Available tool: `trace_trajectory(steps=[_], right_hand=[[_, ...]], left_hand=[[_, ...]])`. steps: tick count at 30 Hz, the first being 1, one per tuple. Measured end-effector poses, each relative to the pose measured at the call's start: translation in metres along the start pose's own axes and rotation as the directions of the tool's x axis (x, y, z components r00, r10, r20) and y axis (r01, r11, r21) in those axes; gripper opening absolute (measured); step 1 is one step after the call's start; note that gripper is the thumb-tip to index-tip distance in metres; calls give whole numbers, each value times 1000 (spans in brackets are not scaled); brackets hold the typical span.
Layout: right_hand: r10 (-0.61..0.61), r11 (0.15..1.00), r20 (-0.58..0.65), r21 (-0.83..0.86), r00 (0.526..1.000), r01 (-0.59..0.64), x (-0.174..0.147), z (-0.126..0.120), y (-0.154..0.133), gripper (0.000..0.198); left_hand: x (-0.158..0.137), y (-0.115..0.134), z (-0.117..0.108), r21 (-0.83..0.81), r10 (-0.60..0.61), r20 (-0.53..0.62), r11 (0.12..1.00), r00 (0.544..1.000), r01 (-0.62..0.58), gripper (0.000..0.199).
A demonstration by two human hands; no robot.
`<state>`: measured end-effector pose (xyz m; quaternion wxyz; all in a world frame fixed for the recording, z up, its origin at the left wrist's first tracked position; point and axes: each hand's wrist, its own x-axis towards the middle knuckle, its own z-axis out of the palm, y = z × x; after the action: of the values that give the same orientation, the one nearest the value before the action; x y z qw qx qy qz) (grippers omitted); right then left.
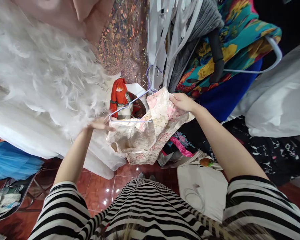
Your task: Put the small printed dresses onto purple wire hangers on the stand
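A pale cream and pink floral garment (142,138), with a collar-like flap, hangs loosely in front of me. Part of a thin lilac clothes hanger (126,107) lies across its upper edge; its right side goes under the fabric. My right hand (182,101) is closed on the upper right part of the garment, thumb and fingers pinching the cloth. At the hanger's left end, my left hand (100,124) has its thumb and fingers around the corner, fingertips touching the garment's edge. White feathers partly cover the back of that hand.
A white feathered dress (52,76) fills the left side. Sequined fabric (126,36), white straps (173,36) and a teal floral garment (230,43) hang ahead. A red cloth (118,95) lies behind the hanger. Below are a white panel (205,186) and red tiles (100,186).
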<state>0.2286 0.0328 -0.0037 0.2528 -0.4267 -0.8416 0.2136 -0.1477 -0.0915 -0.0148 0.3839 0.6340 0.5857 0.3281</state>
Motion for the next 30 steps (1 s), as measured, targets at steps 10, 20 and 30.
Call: trace_trajectory(steps=[10,20,30], right_hand=[[-13,1000,-10,-12,1000,13,-1,9,2,74],[44,946,-80,-316,996,-67,-8,8,-4,54],[146,821,-142,-535,979,-200,-18,0,-20,52]], left_hand=[[7,15,-29,-230,-88,142,966,986,119,44],[21,40,-6,-301,-76,-167,953,983,23,48],[24,64,7,-367,-12,-192,928,981,-61,53]])
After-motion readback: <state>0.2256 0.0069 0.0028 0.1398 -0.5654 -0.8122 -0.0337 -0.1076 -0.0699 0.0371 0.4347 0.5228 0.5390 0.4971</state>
